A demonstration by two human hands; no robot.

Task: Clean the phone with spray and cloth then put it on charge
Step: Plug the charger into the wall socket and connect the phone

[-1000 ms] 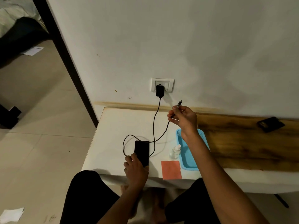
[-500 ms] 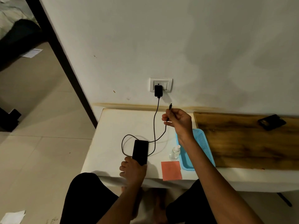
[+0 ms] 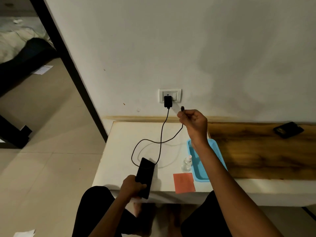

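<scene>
Gripping the phone (image 3: 145, 177) at the table's (image 3: 119, 151) near edge, our left hand (image 3: 132, 187) curls around its lower end; beside it lie the cloth (image 3: 184, 182), spray bottle (image 3: 186, 163) and blue tray (image 3: 201, 173). Farther off, our right hand (image 3: 194, 121) pinches the cable plug (image 3: 182, 108) below the wall charger (image 3: 168, 101).

Dim, warm indoor light, muddy yellow-grey cast. Wall (image 3: 222, 48) brightest around socket (image 3: 170, 95), mottled darker patches to its right. Soft shadow streak from plug falls right and below socket. Cable (image 3: 160, 134) casts faint doubled shadow on white tabletop (image 3: 123, 147) below socket. Wide-angle bend: door frame (image 3: 68, 65) left of socket leans strongly. Fine detail soft, compression smear, dark areas crushed.
</scene>
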